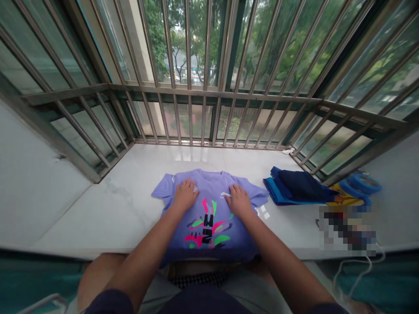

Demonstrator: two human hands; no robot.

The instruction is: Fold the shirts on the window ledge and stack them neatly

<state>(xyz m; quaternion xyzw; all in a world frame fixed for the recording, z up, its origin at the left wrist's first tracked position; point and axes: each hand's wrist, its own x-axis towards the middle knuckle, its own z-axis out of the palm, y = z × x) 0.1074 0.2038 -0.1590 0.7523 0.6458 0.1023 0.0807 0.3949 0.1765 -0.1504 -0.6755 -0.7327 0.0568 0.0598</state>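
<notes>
Teal material [36, 275] at the far left sits under the white ledge [88, 213], too blurred to identify, and a pale curved object [44, 302] before it is cut off at the bottom edge. Next, the left hand [186, 193] lies palm-down on the chest of a purple T-shirt [209, 179], fingers loosely spread and flat rather than gripping; its palm is out of sight, and it partly covers a small white mark. The T-shirt is spread on the ledge in front of the person, collar toward the window bars [206, 92]; its lower part drops over the front edge into shadow, so the hem is hard to trace. Black lettering amid the pink and green print [207, 226] is hard to read. The right hand [240, 200] rests likewise, thumb out, palm unseen, beside another white mark. White tags [263, 212] lie near that forearm. Farther right is a stack of folded blue cloth [297, 187], touching or overlapping a blurred yellow-and-blue item [350, 189]; which, I cannot tell. Pixelation masks an object [348, 231] below it, and a white cord [355, 260] hangs there, its lower end indistinct.
</notes>
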